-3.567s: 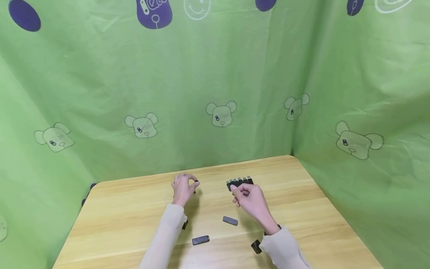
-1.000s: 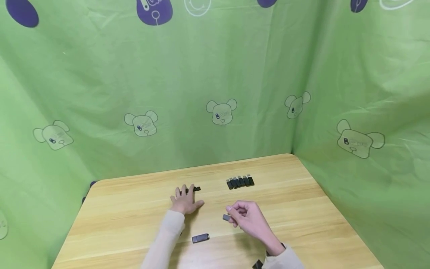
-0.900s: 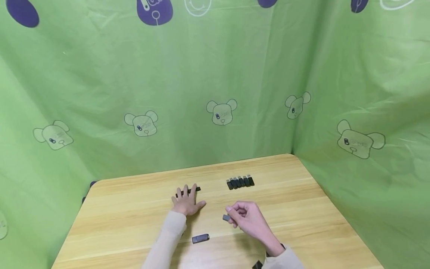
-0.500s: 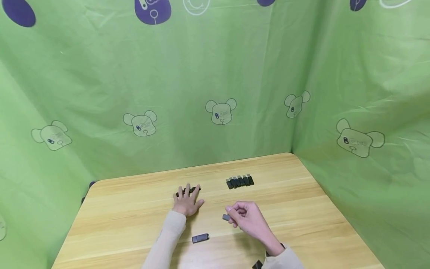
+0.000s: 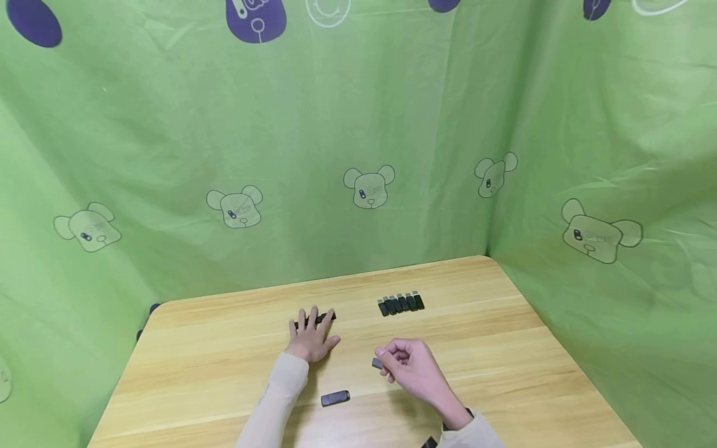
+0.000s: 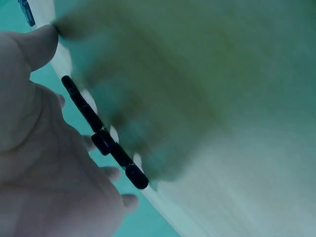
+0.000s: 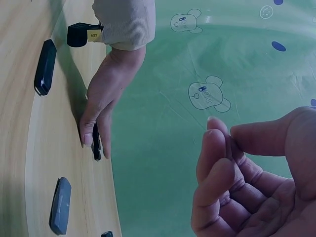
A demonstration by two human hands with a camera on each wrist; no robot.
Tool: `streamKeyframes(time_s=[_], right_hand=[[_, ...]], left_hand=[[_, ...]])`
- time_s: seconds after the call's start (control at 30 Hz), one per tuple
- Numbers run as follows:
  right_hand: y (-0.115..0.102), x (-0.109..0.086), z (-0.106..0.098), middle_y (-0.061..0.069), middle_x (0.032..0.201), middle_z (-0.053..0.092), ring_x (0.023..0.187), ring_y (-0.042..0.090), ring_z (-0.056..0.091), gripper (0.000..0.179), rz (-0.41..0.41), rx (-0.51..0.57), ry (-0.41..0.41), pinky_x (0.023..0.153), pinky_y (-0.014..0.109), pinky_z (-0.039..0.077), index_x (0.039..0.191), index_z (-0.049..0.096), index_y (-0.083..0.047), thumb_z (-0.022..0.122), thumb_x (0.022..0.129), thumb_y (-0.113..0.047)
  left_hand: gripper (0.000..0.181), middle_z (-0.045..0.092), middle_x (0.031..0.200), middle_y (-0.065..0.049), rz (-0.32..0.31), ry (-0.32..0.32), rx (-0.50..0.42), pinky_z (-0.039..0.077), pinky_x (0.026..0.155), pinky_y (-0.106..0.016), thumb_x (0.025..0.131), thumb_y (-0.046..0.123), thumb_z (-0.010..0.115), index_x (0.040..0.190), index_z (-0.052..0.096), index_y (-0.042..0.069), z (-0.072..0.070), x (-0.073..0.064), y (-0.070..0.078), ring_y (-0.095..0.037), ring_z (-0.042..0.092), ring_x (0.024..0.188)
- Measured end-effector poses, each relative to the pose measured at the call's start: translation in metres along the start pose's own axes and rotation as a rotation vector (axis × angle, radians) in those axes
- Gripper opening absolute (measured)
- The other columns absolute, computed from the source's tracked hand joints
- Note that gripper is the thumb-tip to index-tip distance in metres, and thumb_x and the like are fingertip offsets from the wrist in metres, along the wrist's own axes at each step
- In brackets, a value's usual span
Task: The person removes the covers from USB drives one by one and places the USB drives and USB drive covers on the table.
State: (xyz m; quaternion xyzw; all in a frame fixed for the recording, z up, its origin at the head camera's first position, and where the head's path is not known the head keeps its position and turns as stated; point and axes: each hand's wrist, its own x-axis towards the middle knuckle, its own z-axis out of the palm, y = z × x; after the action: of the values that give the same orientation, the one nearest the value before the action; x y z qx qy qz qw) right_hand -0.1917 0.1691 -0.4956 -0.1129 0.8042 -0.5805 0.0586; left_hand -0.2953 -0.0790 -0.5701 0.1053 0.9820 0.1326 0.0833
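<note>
My left hand (image 5: 310,341) lies over a row of black USB flash drives (image 6: 91,116), its fingers spread and straight across them; the fingers hide part of the row in the head view. My right hand (image 5: 413,367) hangs in the air with loosely curled fingers, thumb tip against the forefinger. In the right wrist view, nothing shows between those fingers (image 7: 224,143). Below that hand a grey USB flash drive (image 7: 60,206) lies on the table, partly covered by it in the head view. A dark USB flash drive (image 5: 335,398) lies nearer to me, between the forearms.
Several black USB flash drives (image 5: 399,303) with bare metal plugs lie side by side at the back right of the wooden table (image 5: 213,354). Green curtain (image 5: 426,124) hangs close behind the table and along its sides. A dark wrist camera (image 7: 83,34) sits at the left sleeve.
My left hand has gone from pinching at the row to spreading its fingers over it. My right hand has drawn back from the right-hand drives towards me, over the grey drive.
</note>
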Motion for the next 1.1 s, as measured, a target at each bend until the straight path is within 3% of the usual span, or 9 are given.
streamKeyframes(time_s=[0.17, 0.4, 0.5, 0.7, 0.83, 1.0, 1.1], right_hand=[[0.002, 0.0, 0.002, 0.016, 0.075, 0.073, 0.056, 0.013, 0.063, 0.021, 0.022, 0.006, 0.002, 0.052, 0.023, 0.054, 0.093, 0.071, 0.001, 0.067, 0.097, -0.019], [0.001, 0.0, 0.007, 0.014, 0.075, 0.072, 0.056, 0.014, 0.064, 0.022, 0.023, 0.012, -0.011, 0.05, 0.021, 0.051, 0.093, 0.07, 0.002, 0.069, 0.096, -0.02], [0.001, 0.0, 0.009, 0.014, 0.074, 0.072, 0.056, 0.014, 0.064, 0.022, 0.02, 0.011, -0.025, 0.05, 0.022, 0.052, 0.092, 0.07, 0.001, 0.069, 0.096, -0.02], [0.001, 0.0, 0.011, 0.013, 0.075, 0.072, 0.056, 0.013, 0.064, 0.021, 0.027, 0.011, -0.035, 0.051, 0.023, 0.053, 0.092, 0.07, -0.001, 0.068, 0.097, -0.021], [0.0, 0.001, 0.011, 0.013, 0.075, 0.072, 0.056, 0.013, 0.063, 0.02, 0.029, 0.006, -0.03, 0.05, 0.021, 0.051, 0.092, 0.07, -0.001, 0.069, 0.096, -0.021], [-0.002, 0.001, 0.011, 0.012, 0.074, 0.072, 0.057, 0.015, 0.064, 0.02, 0.033, -0.009, -0.028, 0.049, 0.021, 0.05, 0.09, 0.07, -0.002, 0.069, 0.096, -0.021], [-0.002, 0.002, 0.011, 0.011, 0.074, 0.072, 0.058, 0.016, 0.064, 0.02, 0.038, -0.014, -0.03, 0.05, 0.021, 0.05, 0.09, 0.07, -0.002, 0.069, 0.096, -0.021]], left_hand=[[0.067, 0.019, 0.169, -0.022, -0.001, -0.028, -0.008, 0.011, 0.123, -0.071, 0.105, 0.051, 0.045, 0.161, 0.027, 0.02, 0.001, -0.002, -0.002, -0.051, 0.013, 0.155], [0.071, 0.007, 0.172, -0.018, 0.011, -0.031, -0.067, 0.001, 0.124, -0.071, 0.103, 0.057, 0.043, 0.163, 0.02, 0.026, 0.027, 0.014, -0.019, -0.044, 0.002, 0.158], [0.071, 0.005, 0.172, -0.018, 0.012, -0.04, -0.084, 0.001, 0.123, -0.071, 0.104, 0.056, 0.044, 0.163, 0.019, 0.026, 0.027, 0.013, -0.02, -0.044, 0.0, 0.159], [0.08, -0.001, 0.171, -0.021, 0.033, -0.028, -0.147, -0.002, 0.122, -0.073, 0.101, 0.054, 0.051, 0.164, 0.01, 0.025, 0.017, 0.008, -0.021, -0.048, -0.005, 0.157], [0.094, -0.001, 0.169, -0.027, -0.01, 0.006, -0.177, -0.002, 0.121, -0.074, 0.097, 0.054, 0.06, 0.164, 0.007, 0.015, 0.0, 0.0, -0.025, -0.051, -0.005, 0.156], [0.104, -0.002, 0.17, -0.025, -0.151, -0.072, -0.128, -0.001, 0.122, -0.073, 0.094, 0.063, 0.059, 0.162, 0.006, 0.005, -0.016, -0.012, -0.031, -0.047, -0.004, 0.157], [0.107, -0.004, 0.171, -0.02, -0.178, -0.139, -0.103, 0.0, 0.123, -0.072, 0.094, 0.068, 0.053, 0.162, 0.002, 0.003, -0.017, -0.016, -0.033, -0.045, -0.005, 0.158]])
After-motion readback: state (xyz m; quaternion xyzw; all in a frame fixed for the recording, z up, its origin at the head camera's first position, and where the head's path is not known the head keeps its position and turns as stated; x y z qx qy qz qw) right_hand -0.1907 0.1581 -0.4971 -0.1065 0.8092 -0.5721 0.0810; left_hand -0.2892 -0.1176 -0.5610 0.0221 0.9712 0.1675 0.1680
